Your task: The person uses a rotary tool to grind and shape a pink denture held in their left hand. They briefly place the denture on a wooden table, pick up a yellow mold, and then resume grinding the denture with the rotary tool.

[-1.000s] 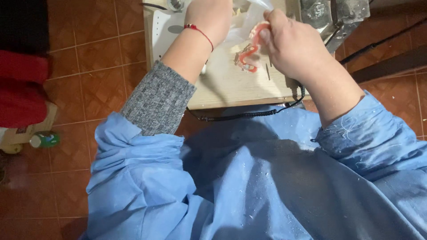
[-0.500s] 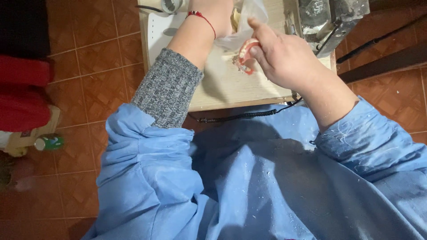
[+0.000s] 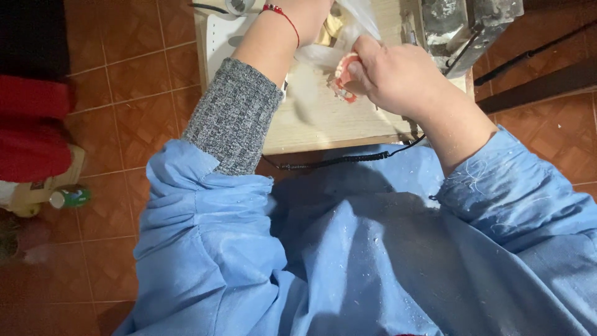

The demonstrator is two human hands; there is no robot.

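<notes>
- The right hand [image 3: 398, 74] is closed around a pink denture [image 3: 344, 79] with pale teeth, over the far part of the small wooden table [image 3: 323, 127]; only its left edge shows past the fingers, so how firmly it is held cannot be told.
- The left hand [image 3: 305, 9] is mostly cut off by the far edge of the view; its fingers seem to pinch a clear plastic bag [image 3: 348, 28] just beyond the denture, but how tightly cannot be told.
- The thin plastic looks slippery: if the denture slides out, it could drop on the table or the tiled floor [image 3: 124, 81] and chip.
- The grey metal machine [image 3: 463, 22] stands just right of the right hand; a knock against it could jar the grip.
- The coiled black cord [image 3: 336, 162] runs along the near table edge, close to the blue gown [image 3: 348, 261]; a sleeve might snag it.
</notes>
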